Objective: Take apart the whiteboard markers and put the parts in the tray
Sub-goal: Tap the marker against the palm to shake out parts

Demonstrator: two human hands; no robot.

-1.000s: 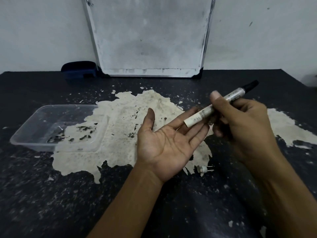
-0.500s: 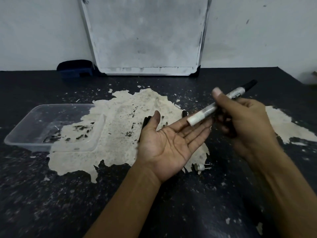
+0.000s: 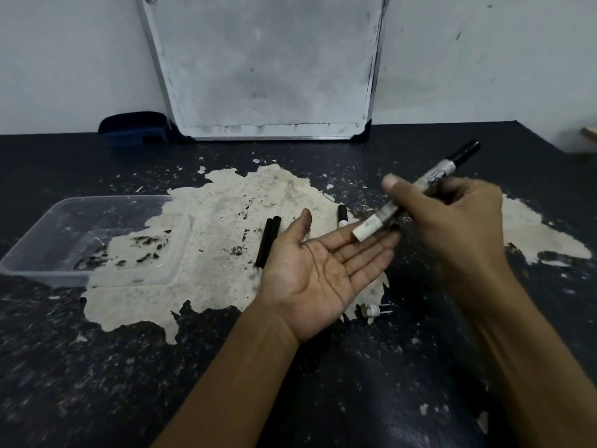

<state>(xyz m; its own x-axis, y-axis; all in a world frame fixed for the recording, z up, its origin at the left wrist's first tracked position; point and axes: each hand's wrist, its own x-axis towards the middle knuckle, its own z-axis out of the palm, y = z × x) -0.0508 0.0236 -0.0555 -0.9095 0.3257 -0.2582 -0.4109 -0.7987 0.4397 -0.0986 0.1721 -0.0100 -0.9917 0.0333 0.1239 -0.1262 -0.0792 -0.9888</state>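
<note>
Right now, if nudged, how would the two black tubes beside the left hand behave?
The black tubes look round and smooth, so they would probably roll sideways on the table. They look thin and rigid, likely light. The flaking patch under them may slow rolling a little.

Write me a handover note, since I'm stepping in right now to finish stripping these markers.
Right hand: shut on the marker, tilted with its open white end over the left fingers.
Left hand: open, palm up, holding nothing.
On the table: two black tubes beside the left thumb, another marker partly hidden behind the hand, a small white plug near the left wrist.
Tray: shows no parts.
Left: finish this marker, gather everything into the tray.
</note>
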